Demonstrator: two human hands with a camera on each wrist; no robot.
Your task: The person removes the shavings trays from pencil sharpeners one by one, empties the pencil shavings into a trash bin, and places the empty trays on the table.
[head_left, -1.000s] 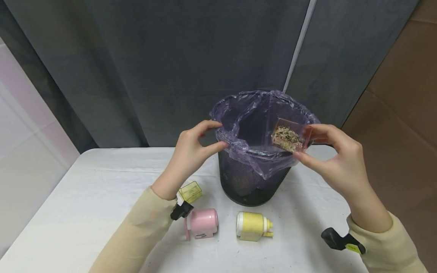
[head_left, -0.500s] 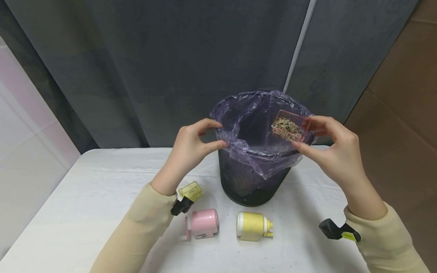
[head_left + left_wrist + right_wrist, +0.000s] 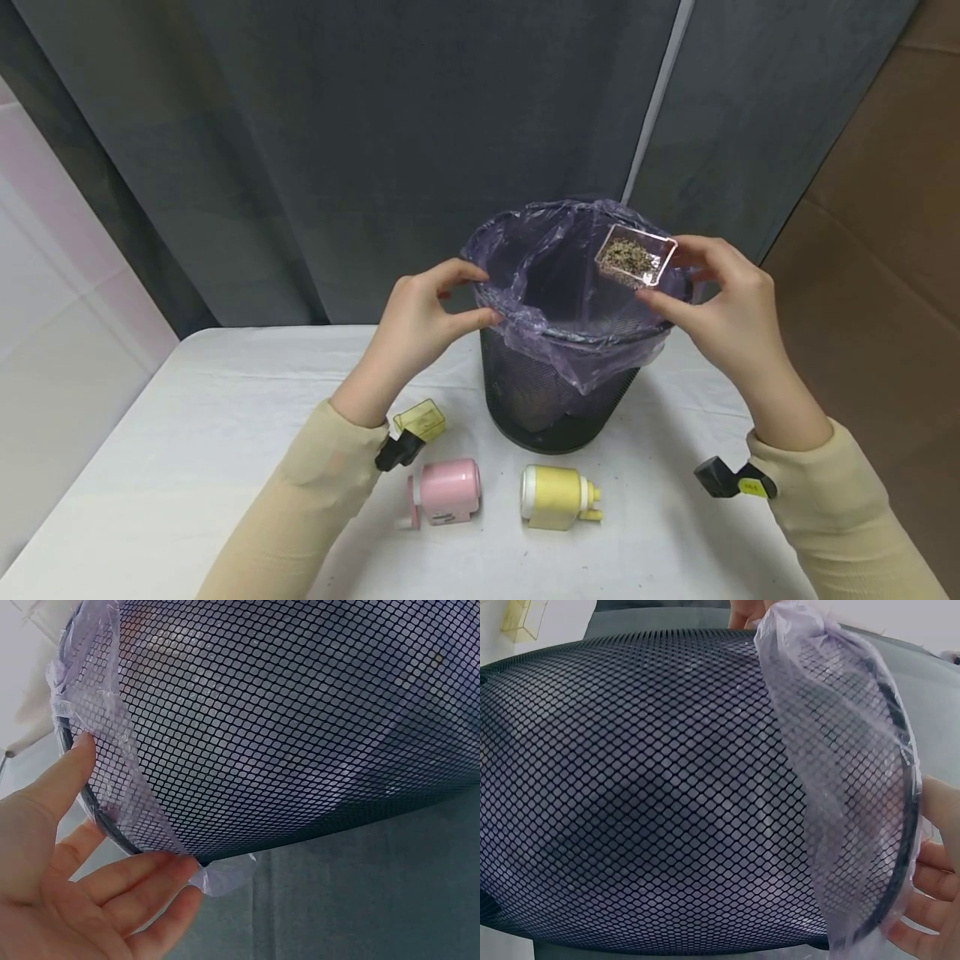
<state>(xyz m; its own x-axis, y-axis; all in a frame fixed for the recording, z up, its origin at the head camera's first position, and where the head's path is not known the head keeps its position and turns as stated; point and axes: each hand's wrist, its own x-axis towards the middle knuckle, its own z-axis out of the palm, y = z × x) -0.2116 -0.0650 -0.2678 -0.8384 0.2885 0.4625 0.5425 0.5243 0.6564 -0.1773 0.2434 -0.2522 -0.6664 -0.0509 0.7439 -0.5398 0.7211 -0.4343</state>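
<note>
A black mesh wastebasket [image 3: 555,417], lined with a thin purple bag [image 3: 585,367], stands at the table's back. My left hand [image 3: 423,312] holds the basket's left rim; in the left wrist view, the thumb and fingers [image 3: 142,889] lie about the rim. My right hand [image 3: 723,296] pinches a small clear, pinkish shavings tray [image 3: 637,254] over the basket's right side. Pencil shavings [image 3: 627,256] lie in the tray. In the right wrist view the basket hides the tray, and only part of the right hand [image 3: 930,877] shows.
A pink crank pencil sharpener [image 3: 448,492] and a yellow one [image 3: 555,497] lie on the white-covered table [image 3: 247,400] before the basket. A clear yellow shavings tray [image 3: 422,419] sits beside my left wrist. A dark curtain [image 3: 375,150] hangs behind.
My right hand has risen and shifted slightly left, lifting the shavings tray from the near right rim to farther over the basket. The tray has tilted. My left hand has stayed nearly still.
</note>
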